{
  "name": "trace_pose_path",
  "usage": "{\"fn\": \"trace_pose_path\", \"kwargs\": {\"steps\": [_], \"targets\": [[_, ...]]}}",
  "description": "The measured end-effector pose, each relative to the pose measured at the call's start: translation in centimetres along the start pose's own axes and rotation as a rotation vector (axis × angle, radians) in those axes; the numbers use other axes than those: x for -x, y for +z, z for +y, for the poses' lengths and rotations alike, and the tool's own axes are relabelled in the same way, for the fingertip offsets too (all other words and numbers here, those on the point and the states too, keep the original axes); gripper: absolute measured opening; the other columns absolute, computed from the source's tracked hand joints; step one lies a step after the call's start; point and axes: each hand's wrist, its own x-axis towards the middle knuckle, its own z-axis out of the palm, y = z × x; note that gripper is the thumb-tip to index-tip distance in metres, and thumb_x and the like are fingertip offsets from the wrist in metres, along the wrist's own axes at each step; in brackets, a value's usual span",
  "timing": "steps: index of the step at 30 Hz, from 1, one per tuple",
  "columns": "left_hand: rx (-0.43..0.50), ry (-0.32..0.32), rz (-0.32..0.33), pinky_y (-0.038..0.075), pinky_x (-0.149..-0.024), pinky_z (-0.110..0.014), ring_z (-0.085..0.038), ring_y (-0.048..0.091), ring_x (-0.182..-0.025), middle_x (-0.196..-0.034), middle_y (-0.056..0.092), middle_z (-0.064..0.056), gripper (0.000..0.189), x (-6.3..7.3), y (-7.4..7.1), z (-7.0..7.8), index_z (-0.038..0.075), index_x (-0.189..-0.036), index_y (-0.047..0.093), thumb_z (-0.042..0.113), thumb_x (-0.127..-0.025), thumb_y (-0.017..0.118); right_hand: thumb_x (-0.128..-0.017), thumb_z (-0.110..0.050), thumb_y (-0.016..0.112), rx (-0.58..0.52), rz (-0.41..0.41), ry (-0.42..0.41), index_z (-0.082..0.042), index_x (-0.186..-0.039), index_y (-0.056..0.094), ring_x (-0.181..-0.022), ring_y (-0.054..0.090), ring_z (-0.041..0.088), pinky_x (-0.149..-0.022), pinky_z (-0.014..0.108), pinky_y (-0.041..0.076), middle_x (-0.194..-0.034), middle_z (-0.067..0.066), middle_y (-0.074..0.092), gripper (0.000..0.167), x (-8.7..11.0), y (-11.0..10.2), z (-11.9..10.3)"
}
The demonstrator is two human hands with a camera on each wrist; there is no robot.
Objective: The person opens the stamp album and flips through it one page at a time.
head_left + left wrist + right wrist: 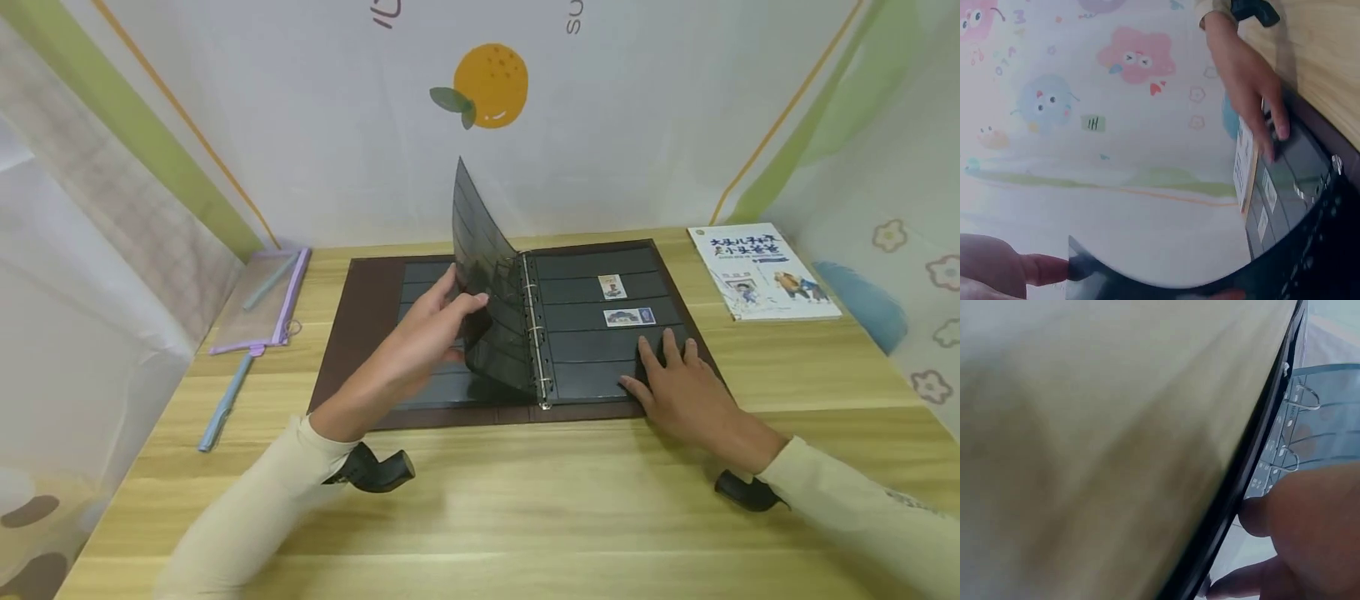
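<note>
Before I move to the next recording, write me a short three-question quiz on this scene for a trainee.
1. Which hand holds the raised dark page of the binder?
2. True or false: the white book lies to the right of the binder.
3. How many stamps show on the right-hand page?
A) one
B) two
C) five

Key:
1. The left hand; the right hand rests at the binder's lower right.
2. True.
3. B
</note>
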Motion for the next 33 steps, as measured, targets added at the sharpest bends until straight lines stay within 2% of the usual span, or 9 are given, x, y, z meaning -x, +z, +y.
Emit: {"fn": "trace_pose_path", "kwargs": {"steps": [8, 12, 16, 20, 22, 25, 27, 29, 33], "targets": [[0.060, 0.047, 0.025, 0.060, -0.082, -0.036, -0.026, 0.069, -0.106, -0.152, 0.042, -0.015, 0.058, 0.3, -3.9, -1.8, 0.017, -0.163, 0.016, 0.020, -0.107, 0.031, -0.103, -0.038, 0.056, 0.003, -0.015, 0.009, 0.015, -0.144, 0.045, -0.120, 0.037, 0.078, -0.094, 0.073, 0.045, -0.139, 0.054, 0.037, 0.067, -0.2, 0.7, 0.4], [0.054, -0.032, 0.089, 0.059, -0.087, -0.036, -0.010, 0.051, -0.076, -0.151, 0.032, -0.017, 0.063, 0.1, -5.4, -3.8, 0.011, -0.164, 0.005, 0.016, -0.105, 0.026, -0.104, -0.038, 0.055, -0.001, -0.035, 0.024, 0.014, -0.146, 0.043, -0.123, 0.035, 0.077, -0.093, 0.073, 0.045, -0.141, 0.053, 0.035, 0.068, -0.3, 0.6, 0.4], [-0.003, -0.088, 0.082, 0.057, -0.096, -0.045, -0.027, 0.055, -0.117, -0.164, 0.013, -0.022, 0.068, -0.2, -6.6, -5.9, 0.005, -0.162, -0.009, 0.007, -0.103, 0.025, -0.104, -0.038, 0.054, 0.000, -0.041, 0.027, 0.014, -0.146, 0.042, -0.126, 0.034, 0.076, -0.093, 0.073, 0.045, -0.141, 0.053, 0.035, 0.068, -0.3, 0.6, 0.3], [-0.210, -0.057, 0.058, 0.059, -0.092, -0.042, -0.037, 0.042, -0.143, -0.165, 0.019, -0.027, 0.064, -0.6, -7.6, -7.4, -0.004, -0.160, 0.000, 0.004, -0.104, 0.031, -0.104, -0.037, 0.056, 0.010, -0.030, 0.022, 0.015, -0.145, 0.043, -0.125, 0.035, 0.076, -0.092, 0.073, 0.046, -0.139, 0.053, 0.037, 0.068, -0.3, 0.7, 0.3], [-0.406, -0.037, 0.073, 0.061, -0.075, -0.035, -0.031, 0.068, -0.100, -0.128, 0.060, -0.029, 0.061, -0.7, -8.0, -7.9, -0.008, -0.159, 0.012, 0.006, -0.105, 0.038, -0.104, -0.037, 0.056, 0.014, -0.030, 0.024, 0.015, -0.145, 0.043, -0.125, 0.035, 0.076, -0.092, 0.072, 0.046, -0.139, 0.053, 0.037, 0.068, -0.3, 0.8, 0.3], [-0.678, -0.027, 0.087, 0.045, -0.056, -0.030, -0.015, 0.040, -0.047, -0.078, 0.063, -0.018, 0.060, -0.8, -8.3, -8.3, -0.014, -0.154, 0.025, 0.010, -0.104, 0.049, -0.104, -0.037, 0.055, 0.016, -0.035, 0.032, 0.015, -0.146, 0.042, -0.126, 0.033, 0.076, -0.094, 0.073, 0.045, -0.141, 0.053, 0.036, 0.068, -0.2, 0.8, 0.3], [-0.813, -0.023, 0.090, 0.035, -0.055, -0.031, -0.012, 0.026, -0.044, -0.066, 0.058, -0.017, 0.059, -0.9, -8.2, -8.4, -0.017, -0.150, 0.032, 0.012, -0.103, 0.053, -0.104, -0.037, 0.054, 0.024, -0.042, 0.037, 0.015, -0.147, 0.041, -0.127, 0.033, 0.075, -0.096, 0.072, 0.044, -0.142, 0.053, 0.035, 0.068, -0.1, 0.9, 0.3], [-0.917, 0.002, 0.095, 0.042, -0.060, -0.035, -0.019, 0.044, -0.052, -0.084, 0.065, -0.026, 0.054, -1.0, -7.9, -8.5, -0.020, -0.143, 0.042, 0.013, -0.102, 0.057, -0.105, -0.037, 0.053, 0.030, -0.050, 0.041, 0.014, -0.148, 0.039, -0.129, 0.032, 0.075, -0.099, 0.072, 0.043, -0.143, 0.052, 0.034, 0.068, -0.1, 0.9, 0.3], [-1.057, 0.056, 0.152, 0.044, -0.065, -0.037, -0.030, 0.053, -0.076, -0.077, 0.057, -0.020, 0.022, -0.8, -7.4, -9.0, -0.008, -0.093, 0.065, 0.013, -0.099, 0.065, -0.106, -0.038, 0.051, 0.042, -0.058, 0.033, 0.012, -0.149, 0.038, -0.130, 0.032, 0.073, -0.102, 0.070, 0.041, -0.145, 0.050, 0.034, 0.068, 0.0, 0.9, 0.3]]}}
